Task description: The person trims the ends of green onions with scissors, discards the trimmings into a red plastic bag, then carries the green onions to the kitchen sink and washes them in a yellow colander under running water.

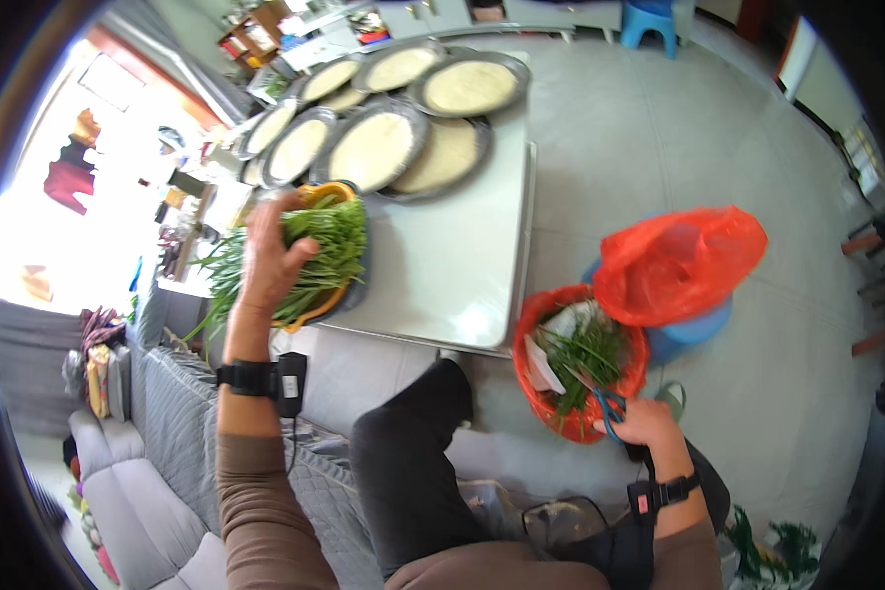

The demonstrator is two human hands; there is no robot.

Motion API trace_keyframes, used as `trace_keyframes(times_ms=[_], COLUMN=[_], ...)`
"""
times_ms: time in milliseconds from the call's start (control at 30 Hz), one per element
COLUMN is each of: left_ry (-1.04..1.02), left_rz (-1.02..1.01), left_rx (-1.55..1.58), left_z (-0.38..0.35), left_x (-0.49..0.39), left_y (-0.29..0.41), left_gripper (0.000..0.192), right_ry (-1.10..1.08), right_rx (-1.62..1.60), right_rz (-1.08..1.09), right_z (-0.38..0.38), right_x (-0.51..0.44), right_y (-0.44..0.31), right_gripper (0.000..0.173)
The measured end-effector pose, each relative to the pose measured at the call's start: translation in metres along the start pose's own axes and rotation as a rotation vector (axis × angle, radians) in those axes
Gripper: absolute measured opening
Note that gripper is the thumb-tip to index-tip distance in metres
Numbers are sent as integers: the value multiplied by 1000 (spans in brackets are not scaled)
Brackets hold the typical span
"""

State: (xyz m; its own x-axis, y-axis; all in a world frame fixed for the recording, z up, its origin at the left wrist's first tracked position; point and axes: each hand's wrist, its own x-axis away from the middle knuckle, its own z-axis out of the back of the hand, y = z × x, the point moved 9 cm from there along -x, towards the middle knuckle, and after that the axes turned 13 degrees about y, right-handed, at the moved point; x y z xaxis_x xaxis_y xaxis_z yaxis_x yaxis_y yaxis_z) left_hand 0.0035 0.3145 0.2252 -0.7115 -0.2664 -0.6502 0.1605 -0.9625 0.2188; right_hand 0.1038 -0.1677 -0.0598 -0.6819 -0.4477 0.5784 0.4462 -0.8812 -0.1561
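Observation:
My left hand (pixel 269 254) rests over a heap of long green leafy vegetables (pixel 328 247), thumb and fingers apart; its fingertips are partly hidden by the angle. The greens lie in an orange basket (pixel 295 326) at the table's near left corner, their thin ends hanging out to the left. My right hand (pixel 645 424) grips blue-handled scissors (pixel 608 405), blades pointing into a bin lined with a red plastic bag (pixel 520 346). Inside the bin are cut green trimmings (pixel 579 361) and white paper-like scraps (pixel 544 366).
Several round dark trays (pixel 375 147) with pale contents overlap on the far part of the white table (pixel 450 258). A second red plastic bag (pixel 678 265) lies over a blue stool-like object (pixel 689 332) right of the bin. A grey quilted sofa (pixel 184 413) stands at my left.

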Motion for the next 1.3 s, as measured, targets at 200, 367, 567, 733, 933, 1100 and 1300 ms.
trace_keyframes(times_ms=[200, 367, 567, 733, 933, 1100, 1300], left_ry=[83, 378, -301, -302, -532, 240, 658], left_rz=[-51, -250, -86, 114, -393, 257, 1959], left_rx=[-55, -245, 36, -230, 437, 29, 744], left_z=[12, 44, -130, -190, -144, 4, -15], left_x=[-3, 21, 129, 127, 181, 222, 369], left_y=[17, 74, 118, 82, 214, 112, -94], left_gripper=[96, 51, 52, 74, 62, 11, 24], right_ry=[220, 295, 416, 487, 452, 467, 508], right_rx=[-91, 50, -85, -120, -186, -174, -219], right_rz=[-41, -14, 53, 83, 114, 103, 93], right_z=[20, 25, 44, 54, 54, 58, 61], right_x=[4, 8, 12, 17, 14, 17, 35], right_y=[14, 20, 12, 19, 10, 2, -10], right_gripper=[74, 70, 63, 58, 58, 59, 53])
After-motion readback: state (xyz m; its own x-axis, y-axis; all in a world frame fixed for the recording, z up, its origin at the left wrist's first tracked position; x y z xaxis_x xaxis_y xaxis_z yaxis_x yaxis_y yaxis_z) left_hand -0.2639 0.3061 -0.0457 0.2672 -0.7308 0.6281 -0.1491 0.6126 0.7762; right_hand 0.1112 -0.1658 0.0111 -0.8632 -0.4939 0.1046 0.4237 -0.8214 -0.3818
